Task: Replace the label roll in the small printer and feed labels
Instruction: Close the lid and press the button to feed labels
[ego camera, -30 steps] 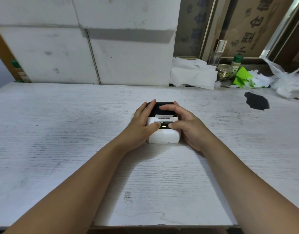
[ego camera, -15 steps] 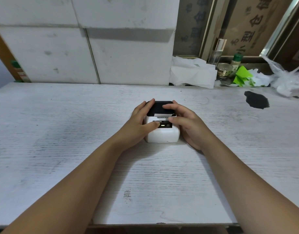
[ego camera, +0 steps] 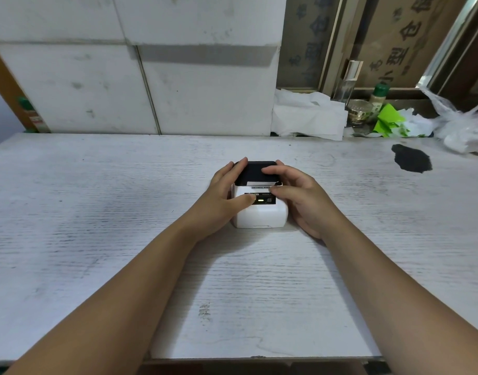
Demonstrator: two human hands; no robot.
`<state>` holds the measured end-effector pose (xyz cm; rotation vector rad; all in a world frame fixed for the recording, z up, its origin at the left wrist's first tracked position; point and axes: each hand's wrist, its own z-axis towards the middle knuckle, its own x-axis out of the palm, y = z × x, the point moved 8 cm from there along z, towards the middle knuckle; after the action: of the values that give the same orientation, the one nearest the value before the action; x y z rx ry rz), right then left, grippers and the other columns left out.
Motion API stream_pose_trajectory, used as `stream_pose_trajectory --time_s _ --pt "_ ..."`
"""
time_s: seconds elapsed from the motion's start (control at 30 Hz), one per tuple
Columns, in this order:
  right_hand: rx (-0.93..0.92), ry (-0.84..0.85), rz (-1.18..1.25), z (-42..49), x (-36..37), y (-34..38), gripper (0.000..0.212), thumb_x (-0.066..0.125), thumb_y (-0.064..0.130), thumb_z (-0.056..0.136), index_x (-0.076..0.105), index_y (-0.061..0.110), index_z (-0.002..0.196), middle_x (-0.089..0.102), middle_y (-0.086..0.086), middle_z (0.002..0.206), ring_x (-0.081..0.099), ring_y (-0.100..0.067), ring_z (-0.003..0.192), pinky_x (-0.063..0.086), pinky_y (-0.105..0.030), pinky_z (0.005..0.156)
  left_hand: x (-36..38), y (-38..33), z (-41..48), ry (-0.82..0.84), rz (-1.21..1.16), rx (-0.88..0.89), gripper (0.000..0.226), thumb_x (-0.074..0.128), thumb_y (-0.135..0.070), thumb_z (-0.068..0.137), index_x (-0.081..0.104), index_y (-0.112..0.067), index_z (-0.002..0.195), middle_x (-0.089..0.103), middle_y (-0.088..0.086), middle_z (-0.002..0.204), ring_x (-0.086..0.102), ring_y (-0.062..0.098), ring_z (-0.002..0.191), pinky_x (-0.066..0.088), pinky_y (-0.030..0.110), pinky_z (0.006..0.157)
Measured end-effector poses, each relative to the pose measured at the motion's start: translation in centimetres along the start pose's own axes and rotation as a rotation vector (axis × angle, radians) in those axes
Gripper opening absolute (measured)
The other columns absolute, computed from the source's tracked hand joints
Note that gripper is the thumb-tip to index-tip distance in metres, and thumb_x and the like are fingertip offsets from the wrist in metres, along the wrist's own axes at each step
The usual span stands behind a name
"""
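Since the earlier frames, little has shifted: both hands stay cupped around the small printer [ego camera: 260,201], and the right thumb has lifted slightly off the dark control strip so that a small lit indicator [ego camera: 260,200] shows there. Sitting a little above the centre of the frame on a white wood-grain table [ego camera: 97,212], the printer is a compact white box with a black lid [ego camera: 255,171] at its far end. Its long axis runs from near to far, with the rounded white front facing the camera. A sliver of white label [ego camera: 260,183] shows at the slot just below the lid. At the printer's left side, the left hand [ego camera: 221,201] grips it, fingers up along the lid and thumb on the control strip. At the right side, the right hand [ego camera: 302,201] grasps it, fingers resting on the lid. In the upper right of the frame lie crumpled white paper [ego camera: 308,117], a green scrap [ego camera: 387,123] and a dark stain [ego camera: 410,158] on the table.
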<state>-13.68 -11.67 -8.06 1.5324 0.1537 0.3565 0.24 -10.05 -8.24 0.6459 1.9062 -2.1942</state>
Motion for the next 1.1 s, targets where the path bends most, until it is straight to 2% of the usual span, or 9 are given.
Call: stream_pose_trajectory --time_s 0.17,0.37,0.87,0.97,1.1 --pt "0.005 -0.008 -0.01 -0.13 0.03 0.16 0.041 0.052 -0.008 0.086 0.068 0.027 0.102 0.026 -0.002 0.158 0.028 -0.003 0.141 0.032 -0.039 0.116 -0.05 -0.03 0.03 -0.004 0.005 -0.002 0.07 0.058 -0.032 0.085 0.023 -0.043 0.144 0.013 -0.011 0.156 0.012 -0.001 0.141 0.02 0.034 0.116" --pt "0.002 -0.012 0.003 -0.14 0.09 0.19 0.041 0.052 -0.009 0.086 0.068 0.026 0.101 0.027 -0.002 0.158 0.029 -0.004 0.142 0.035 -0.034 0.113 -0.03 -0.02 0.01 -0.004 0.001 -0.001 0.068 0.059 -0.027 0.089 0.023 -0.043 0.144 0.013 -0.011 0.156 0.011 -0.001 0.141 0.021 0.034 0.116" --pt "0.008 -0.023 -0.004 -0.24 0.04 0.16 0.041 0.052 -0.008 0.086 0.069 0.027 0.099 0.027 -0.002 0.157 0.031 -0.005 0.14 0.034 -0.041 0.115 0.0 0.0 0.06 -0.004 -0.001 0.0 0.069 0.058 -0.032 0.086 0.023 -0.043 0.143 0.013 -0.011 0.156 0.011 -0.001 0.141 0.021 0.035 0.116" --pt "0.009 -0.021 -0.008 -0.29 0.08 0.25 0.041 0.052 -0.008 0.086 0.069 0.027 0.1 0.026 -0.002 0.158 0.031 -0.006 0.141 0.034 -0.043 0.115 0.01 0.0 0.03 -0.006 0.005 -0.005 0.072 0.057 -0.038 0.08 0.023 -0.044 0.143 0.013 -0.012 0.156 0.011 -0.002 0.141 0.021 0.035 0.116" --pt "0.008 -0.02 -0.003 -0.37 0.14 0.41 0.041 0.051 -0.009 0.086 0.068 0.026 0.1 0.026 -0.002 0.158 0.031 -0.005 0.141 0.038 -0.036 0.112 0.04 -0.02 0.06 -0.009 0.004 -0.008 0.075 0.057 -0.039 0.077 0.023 -0.043 0.144 0.013 -0.011 0.156 0.011 -0.002 0.141 0.021 0.035 0.116"
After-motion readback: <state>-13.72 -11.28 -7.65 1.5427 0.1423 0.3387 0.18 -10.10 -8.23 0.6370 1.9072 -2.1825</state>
